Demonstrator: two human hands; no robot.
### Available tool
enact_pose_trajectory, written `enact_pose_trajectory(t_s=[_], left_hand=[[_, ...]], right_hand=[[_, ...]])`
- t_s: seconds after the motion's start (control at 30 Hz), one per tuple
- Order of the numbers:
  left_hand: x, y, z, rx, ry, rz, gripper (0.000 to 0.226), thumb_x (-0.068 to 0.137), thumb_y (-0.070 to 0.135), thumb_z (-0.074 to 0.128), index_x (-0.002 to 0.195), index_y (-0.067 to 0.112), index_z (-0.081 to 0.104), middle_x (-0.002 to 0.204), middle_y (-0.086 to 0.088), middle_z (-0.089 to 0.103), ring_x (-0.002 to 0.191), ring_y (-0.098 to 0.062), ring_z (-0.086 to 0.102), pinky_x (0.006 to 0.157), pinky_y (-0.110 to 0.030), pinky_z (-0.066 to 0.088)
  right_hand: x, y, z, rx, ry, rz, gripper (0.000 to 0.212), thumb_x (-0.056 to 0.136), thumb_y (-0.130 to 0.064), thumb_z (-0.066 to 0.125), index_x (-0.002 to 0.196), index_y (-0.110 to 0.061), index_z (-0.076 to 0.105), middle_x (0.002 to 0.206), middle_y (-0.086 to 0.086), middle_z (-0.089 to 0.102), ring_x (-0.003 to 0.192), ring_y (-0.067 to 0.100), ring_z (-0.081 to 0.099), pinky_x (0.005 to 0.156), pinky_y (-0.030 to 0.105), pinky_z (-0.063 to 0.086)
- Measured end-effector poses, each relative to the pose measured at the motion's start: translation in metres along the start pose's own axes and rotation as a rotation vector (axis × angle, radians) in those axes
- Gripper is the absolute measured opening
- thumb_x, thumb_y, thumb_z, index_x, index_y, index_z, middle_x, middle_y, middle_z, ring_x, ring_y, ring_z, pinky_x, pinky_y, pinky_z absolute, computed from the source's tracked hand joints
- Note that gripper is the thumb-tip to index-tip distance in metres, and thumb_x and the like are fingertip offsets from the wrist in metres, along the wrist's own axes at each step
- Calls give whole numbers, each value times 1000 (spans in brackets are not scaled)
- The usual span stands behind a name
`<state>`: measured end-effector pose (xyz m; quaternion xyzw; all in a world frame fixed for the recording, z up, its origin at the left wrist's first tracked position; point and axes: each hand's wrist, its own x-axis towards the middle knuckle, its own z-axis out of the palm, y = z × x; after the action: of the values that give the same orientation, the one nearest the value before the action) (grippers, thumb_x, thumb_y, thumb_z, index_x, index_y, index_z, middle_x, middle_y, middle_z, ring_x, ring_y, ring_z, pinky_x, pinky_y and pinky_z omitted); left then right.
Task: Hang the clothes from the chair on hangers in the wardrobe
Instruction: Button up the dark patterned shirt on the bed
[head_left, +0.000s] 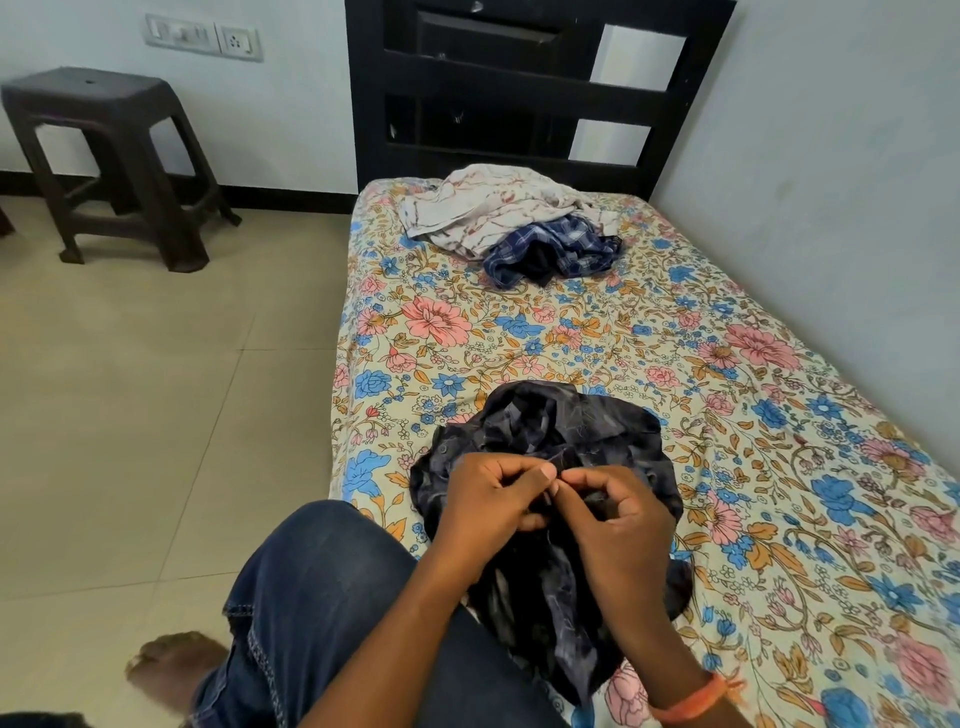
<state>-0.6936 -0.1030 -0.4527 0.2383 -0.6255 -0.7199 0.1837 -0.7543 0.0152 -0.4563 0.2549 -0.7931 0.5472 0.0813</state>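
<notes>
1. I am looking down on a bed (597, 343) covered by a floral sheet, pushed against a pale wall on the right, with a dark headboard (519, 88) at its far end and beige floor tiles (156, 389) to the left.
2. A dark crumpled shirt (550, 431) lies on the near part of the bed, just beyond my knee and trailing down toward me.
3. My left hand (488, 499) has its fingers curled in, thumb and forefinger pinching a small bit of the dark shirt's fabric.
4. My right hand (608, 509) meets it fingertip to fingertip, also curled and pinching the same spot; an orange band (691, 701) sits on that wrist.
5. My leg in blue jeans (322, 597) hangs over the bed's near left edge, bare foot (171, 665) on the tiles.
6. Far up the bed, well apart from the dark shirt, a blue checked garment (556, 252) touches a cream patterned cloth (483, 208).
7. A dark plastic stool (109, 156) stands on the floor at far left, below a wall switchboard (202, 36).
</notes>
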Motion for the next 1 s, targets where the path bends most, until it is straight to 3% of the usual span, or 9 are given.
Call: enact_pose_trajectory(t_s=[0.2, 0.33, 0.4, 0.5, 0.63, 0.8, 0.9, 0.93, 1.0], left_hand=[[1, -1, 1, -6, -2, -33, 14, 93, 12, 67, 93, 2, 77, 82, -13, 73, 75, -23, 74, 64, -35, 62], [1, 0, 3, 15, 2, -64, 17, 94, 11, 63, 85, 8, 77, 81, -10, 73, 73, -23, 73, 64, -35, 62], [2, 1, 3, -53, 11, -126, 22, 95, 9, 60, 80, 6, 76, 77, -14, 70, 71, -25, 69, 62, -35, 61], [4, 5, 1, -199, 0, -202, 26, 96, 10, 55, 80, 1, 73, 72, -17, 64, 61, -22, 60, 58, -34, 59], [0, 6, 0, -257, -72, -195, 14, 95, 7, 61, 92, 1, 73, 82, -19, 72, 69, -23, 70, 59, -28, 60], [-3, 6, 3, -209, -10, -119, 10, 88, 10, 72, 90, 0, 73, 79, -20, 73, 69, -30, 73, 60, -28, 60], [-3, 6, 6, -251, 22, -77, 7, 89, 9, 70, 89, 2, 72, 76, -15, 72, 69, -28, 73, 65, -30, 62], [-3, 6, 7, -262, 37, -64, 7, 89, 9, 70, 90, 3, 72, 76, -13, 72, 70, -27, 73, 67, -31, 62], [-1, 5, 7, -254, 69, -36, 7, 90, 11, 69, 91, 5, 72, 77, -11, 71, 72, -25, 73, 69, -31, 62]], right_hand=[[4, 4, -7, -11, -25, -47, 15, 76, -7, 83, 87, -17, 77, 85, -13, 70, 83, -2, 66, 73, 5, 45], [2, 6, -5, 7, -54, -52, 18, 77, -10, 83, 90, -20, 78, 86, -13, 72, 83, 0, 68, 73, 11, 50], [1, 5, -5, 0, -78, -53, 18, 76, -25, 82, 93, -20, 79, 89, -13, 72, 83, 2, 69, 75, 17, 53], [2, 4, -7, -76, -113, -93, 41, 69, -47, 79, 98, -19, 79, 93, -11, 72, 85, 0, 68, 77, 13, 52], [7, 8, -9, -65, -89, -160, 19, 76, -9, 84, 93, -15, 78, 88, -8, 73, 83, 0, 68, 75, 13, 52], [6, -1, -12, 162, -91, 129, 17, 83, -9, 77, 88, -26, 76, 83, -13, 75, 81, 2, 70, 74, 14, 52], [10, -1, -13, 329, -52, 334, 6, 86, -14, 75, 88, -19, 76, 83, -2, 76, 82, 18, 72, 78, 32, 57], [11, -2, -14, 361, -28, 372, 4, 86, -15, 75, 89, -18, 76, 84, 1, 76, 83, 23, 72, 78, 36, 57], [10, -4, -14, 312, 21, 331, 3, 86, -17, 75, 88, -19, 74, 81, -1, 75, 81, 25, 71, 73, 31, 57]])
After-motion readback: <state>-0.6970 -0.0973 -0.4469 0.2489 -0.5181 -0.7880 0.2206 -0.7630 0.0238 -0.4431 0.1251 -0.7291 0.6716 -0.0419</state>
